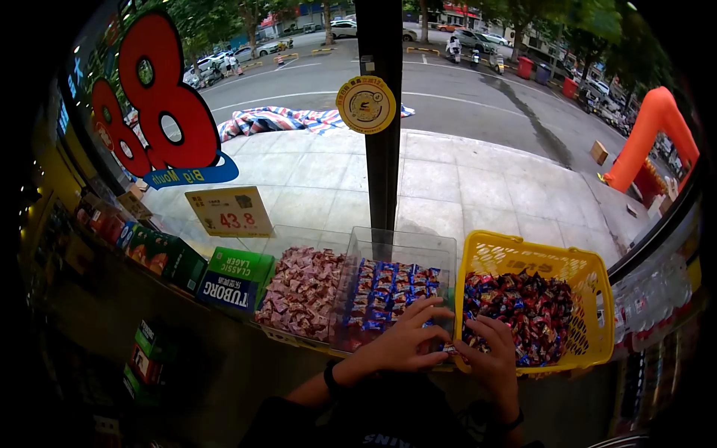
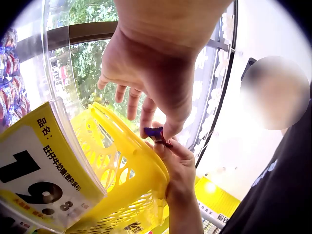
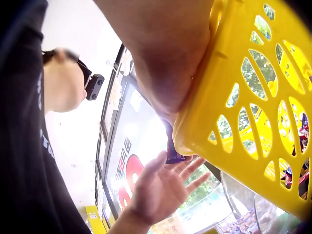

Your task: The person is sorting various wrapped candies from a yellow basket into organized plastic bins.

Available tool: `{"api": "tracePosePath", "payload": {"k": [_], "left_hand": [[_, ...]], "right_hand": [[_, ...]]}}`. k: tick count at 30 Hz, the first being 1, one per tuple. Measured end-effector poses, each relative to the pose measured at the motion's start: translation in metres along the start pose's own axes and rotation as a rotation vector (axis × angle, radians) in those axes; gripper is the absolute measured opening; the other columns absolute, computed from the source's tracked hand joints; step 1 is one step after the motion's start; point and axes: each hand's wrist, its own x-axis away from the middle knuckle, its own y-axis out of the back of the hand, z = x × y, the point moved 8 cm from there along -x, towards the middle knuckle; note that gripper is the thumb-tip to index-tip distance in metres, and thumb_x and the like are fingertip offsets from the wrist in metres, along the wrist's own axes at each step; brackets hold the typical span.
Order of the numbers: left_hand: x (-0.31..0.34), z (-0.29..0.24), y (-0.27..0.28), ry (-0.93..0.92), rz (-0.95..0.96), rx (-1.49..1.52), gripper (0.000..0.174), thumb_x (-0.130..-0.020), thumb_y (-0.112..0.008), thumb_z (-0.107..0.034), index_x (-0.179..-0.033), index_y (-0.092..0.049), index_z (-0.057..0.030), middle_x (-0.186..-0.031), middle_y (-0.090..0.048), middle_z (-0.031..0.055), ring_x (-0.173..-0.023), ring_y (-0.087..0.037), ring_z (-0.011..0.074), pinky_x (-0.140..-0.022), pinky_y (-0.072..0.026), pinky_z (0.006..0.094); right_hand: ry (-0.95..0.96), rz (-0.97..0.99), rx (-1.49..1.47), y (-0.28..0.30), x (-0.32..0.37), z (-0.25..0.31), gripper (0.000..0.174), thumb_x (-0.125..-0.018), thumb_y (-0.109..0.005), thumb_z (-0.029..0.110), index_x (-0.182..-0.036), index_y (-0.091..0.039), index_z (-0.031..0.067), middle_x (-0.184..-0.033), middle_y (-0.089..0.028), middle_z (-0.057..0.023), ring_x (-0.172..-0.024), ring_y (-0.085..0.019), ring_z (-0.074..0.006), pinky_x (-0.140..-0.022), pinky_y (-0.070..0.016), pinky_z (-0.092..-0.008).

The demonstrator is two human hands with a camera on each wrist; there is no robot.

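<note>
Wrapped candy [image 2: 155,132] sits pinched by my left hand [image 1: 408,337] and right hand [image 1: 493,355], probably so I can control both ends; beside the grip, the yellow basket [image 2: 146,162] likely keeps more pieces [image 1: 517,313] handy.

Far left, window decal [image 1: 158,97]: two red 8s, one big, one small. Blue banner [image 1: 190,175] under it: "Big Mouth", mirrored. Card [image 1: 230,211] to the right of that, near side: "43.8" in red. Green box [image 1: 237,276] nearer: "CLASSIC LAGER", "TUBORG". Price tag [image 2: 46,168] beside the yellow basket [image 1: 609,313]: "品名: 旺仔牛奶糖", big "19.8"; red line at its bottom edge illegible. Round yellow sticker [image 1: 366,104] on the window post: print too small. Candy [image 2: 156,133] wrapper: can't read. Shirt [image 1: 390,439] lettering: cropped.
</note>
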Motion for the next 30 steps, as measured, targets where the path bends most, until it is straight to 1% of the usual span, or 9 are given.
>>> {"api": "tracePosePath", "payload": {"k": [6,12,14,18,22,24,26,27,30], "left_hand": [[-0.004,0.000,0.001,0.035,0.011,0.042,0.030,-0.091,-0.084,-0.032,-0.112,-0.074,-0.0121,-0.152,-0.056,0.0140,-0.156,-0.037,0.0428,-0.129,-0.0287,0.0591],[-0.016,-0.004,0.006,0.004,0.038,-0.012,0.028,-0.087,-0.085,-0.029,-0.108,-0.075,-0.0119,-0.150,-0.056,0.0141,-0.155,-0.037,0.0420,-0.130,-0.0274,0.0610],[-0.020,-0.004,0.005,0.020,0.031,0.017,0.028,-0.082,-0.088,-0.026,-0.103,-0.076,-0.0120,-0.149,-0.057,0.0126,-0.154,-0.039,0.0410,-0.130,-0.0270,0.0619],[-0.025,-0.012,0.005,0.005,0.015,-0.035,0.028,-0.079,-0.089,-0.026,-0.100,-0.075,-0.0126,-0.145,-0.060,0.0097,-0.152,-0.041,0.0399,-0.130,-0.0257,0.0637],[-0.026,-0.006,0.015,0.016,0.035,-0.091,0.026,-0.078,-0.090,-0.027,-0.096,-0.075,-0.0145,-0.143,-0.061,0.0086,-0.152,-0.042,0.0390,-0.130,-0.0248,0.0642],[-0.024,0.010,0.033,0.083,-0.002,-0.241,0.025,-0.077,-0.089,-0.028,-0.095,-0.075,-0.0176,-0.143,-0.060,0.0083,-0.152,-0.041,0.0407,-0.129,-0.0226,0.0671],[-0.019,0.034,0.042,0.187,0.012,-0.388,0.025,-0.075,-0.089,-0.025,-0.094,-0.075,-0.0163,-0.147,-0.060,0.0093,-0.155,-0.038,0.0436,-0.131,-0.0200,0.0664],[-0.015,0.046,0.040,0.212,0.051,-0.418,0.025,-0.076,-0.089,-0.027,-0.094,-0.075,-0.0168,-0.147,-0.060,0.0095,-0.155,-0.037,0.0439,-0.130,-0.0187,0.0675],[-0.002,0.078,0.023,0.259,0.163,-0.510,0.026,-0.076,-0.089,-0.031,-0.093,-0.073,-0.0185,-0.147,-0.060,0.0101,-0.155,-0.036,0.0445,-0.130,-0.0148,0.0705]], "right_hand": [[-0.014,-0.007,-0.005,0.001,-0.001,0.000,0.034,-0.077,-0.084,0.008,-0.108,-0.083,0.0209,-0.129,-0.072,-0.0072,-0.127,-0.066,-0.0322,-0.105,-0.0544,-0.0497],[-0.022,-0.017,0.018,0.001,0.000,-0.001,0.030,-0.079,-0.081,0.012,-0.107,-0.084,0.0195,-0.132,-0.072,-0.0076,-0.127,-0.066,-0.0322,-0.106,-0.0534,-0.0508],[-0.021,-0.015,0.023,0.001,-0.001,0.000,0.029,-0.079,-0.081,0.012,-0.108,-0.084,0.0184,-0.133,-0.072,-0.0077,-0.127,-0.066,-0.0326,-0.106,-0.0535,-0.0507],[0.012,-0.031,-0.006,0.003,0.000,-0.001,0.031,-0.082,-0.079,0.009,-0.112,-0.082,0.0159,-0.133,-0.070,-0.0099,-0.127,-0.065,-0.0323,-0.106,-0.0536,-0.0504],[0.010,-0.050,0.010,0.002,-0.003,-0.001,0.030,-0.082,-0.080,0.008,-0.112,-0.081,0.0142,-0.134,-0.070,-0.0110,-0.127,-0.065,-0.0330,-0.106,-0.0538,-0.0486],[-0.018,-0.054,0.025,0.001,-0.001,-0.002,0.031,-0.082,-0.081,0.007,-0.112,-0.081,0.0132,-0.134,-0.070,-0.0118,-0.127,-0.065,-0.0336,-0.106,-0.0539,-0.0477],[-0.059,-0.060,0.038,0.000,-0.001,-0.006,0.031,-0.082,-0.082,0.007,-0.113,-0.081,0.0120,-0.134,-0.069,-0.0127,-0.126,-0.065,-0.0342,-0.106,-0.0541,-0.0471],[-0.075,-0.040,0.043,0.000,-0.003,-0.007,0.031,-0.083,-0.083,0.007,-0.114,-0.080,0.0096,-0.135,-0.068,-0.0141,-0.125,-0.065,-0.0352,-0.106,-0.0544,-0.0475],[-0.106,-0.048,0.020,-0.001,-0.001,-0.011,0.030,-0.084,-0.083,0.008,-0.115,-0.079,0.0079,-0.136,-0.067,-0.0153,-0.125,-0.065,-0.0359,-0.107,-0.0545,-0.0477]]}}
